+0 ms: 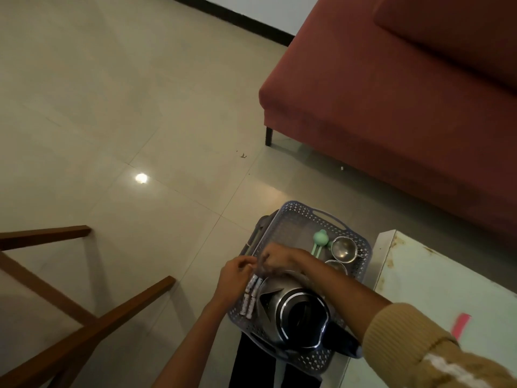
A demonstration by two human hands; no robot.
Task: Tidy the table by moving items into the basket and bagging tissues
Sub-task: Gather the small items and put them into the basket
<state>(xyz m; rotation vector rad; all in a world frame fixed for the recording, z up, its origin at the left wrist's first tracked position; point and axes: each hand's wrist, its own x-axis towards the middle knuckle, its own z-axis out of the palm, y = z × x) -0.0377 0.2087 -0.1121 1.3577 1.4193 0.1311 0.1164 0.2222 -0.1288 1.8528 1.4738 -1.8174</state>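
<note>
A lavender perforated basket (296, 217) sits on a dark stool beside the table. Inside it lie a steel electric kettle (296, 317), two small steel cups (343, 248), a mint green utensil (320, 238) and several small tissue packets (250, 298) along its left wall. My left hand (235, 273) and my right hand (275, 257) meet over the basket's left rim. Both pinch a thin clear plastic bag (261, 264) that hangs just above the tissue packets. The bag is blurred and hard to make out.
A pale green table (436, 281) with a pink strip (460, 324) stands at the right. A red sofa (391, 93) fills the upper right. Wooden furniture legs (84, 326) cross the lower left over a tiled floor.
</note>
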